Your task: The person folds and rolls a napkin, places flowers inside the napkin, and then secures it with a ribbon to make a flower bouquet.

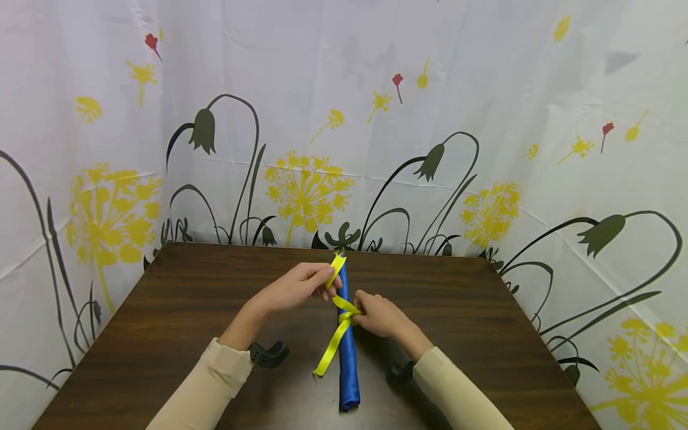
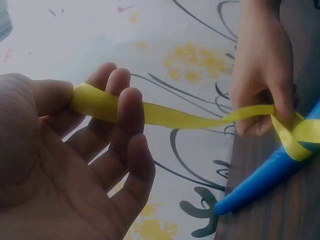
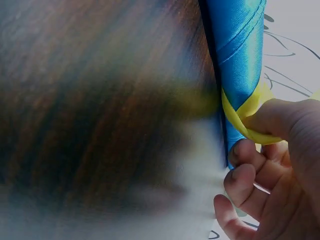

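A rolled bundle of shiny blue cloth lies lengthwise on the dark wooden table. Around its middle passes a yellow ribbon, crossed on top, with one tail hanging loose toward the near left. Above the far part of the roll, my left hand pinches the ribbon's other end between thumb and fingers; in the left wrist view this stretch runs out toward the roll. Just right of the crossing, my right hand holds the ribbon close to the cloth, its thumb against a yellow loop in the right wrist view.
Behind the table's far edge hangs a white curtain printed with yellow, red and dark green flowers. A black strap-like device sits at the left wrist, and another at the right.
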Available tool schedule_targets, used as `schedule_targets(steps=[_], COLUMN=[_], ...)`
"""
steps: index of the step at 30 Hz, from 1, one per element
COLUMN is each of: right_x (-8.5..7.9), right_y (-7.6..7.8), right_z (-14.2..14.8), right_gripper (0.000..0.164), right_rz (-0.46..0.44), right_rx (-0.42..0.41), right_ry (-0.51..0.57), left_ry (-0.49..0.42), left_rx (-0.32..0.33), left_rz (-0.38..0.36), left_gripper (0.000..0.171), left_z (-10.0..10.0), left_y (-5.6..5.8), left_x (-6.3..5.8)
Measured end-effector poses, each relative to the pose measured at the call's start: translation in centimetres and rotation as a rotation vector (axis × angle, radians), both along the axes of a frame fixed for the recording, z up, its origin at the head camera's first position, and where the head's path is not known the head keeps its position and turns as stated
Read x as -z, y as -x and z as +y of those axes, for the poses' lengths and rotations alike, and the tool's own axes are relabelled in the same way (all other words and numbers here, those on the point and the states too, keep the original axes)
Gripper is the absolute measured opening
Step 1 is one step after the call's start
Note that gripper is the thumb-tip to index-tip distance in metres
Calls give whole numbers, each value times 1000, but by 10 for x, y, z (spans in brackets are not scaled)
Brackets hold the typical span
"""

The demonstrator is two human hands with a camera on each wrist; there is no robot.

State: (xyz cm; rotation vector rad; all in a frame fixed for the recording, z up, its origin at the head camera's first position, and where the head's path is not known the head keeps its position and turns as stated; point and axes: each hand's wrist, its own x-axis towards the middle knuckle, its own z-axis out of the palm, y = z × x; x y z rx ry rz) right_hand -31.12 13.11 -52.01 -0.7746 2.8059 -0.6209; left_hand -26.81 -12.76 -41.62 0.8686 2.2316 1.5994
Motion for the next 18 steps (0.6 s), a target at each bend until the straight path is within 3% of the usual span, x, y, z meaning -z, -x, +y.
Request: schedule_targets(steps=[9, 18], right_x=[1, -8], right_y=[4, 6], right_z=[2, 4], right_gripper=[20, 7], right_rz=[-17, -29], right_rx=[11, -61], right_ry=[9, -7], left_ry=[5, 12], left_rx=[2, 13], left_rz=[7, 19], left_gripper=[43, 43], left_z=[-1, -3], left_y=[-1, -4], left_x=[-3, -2])
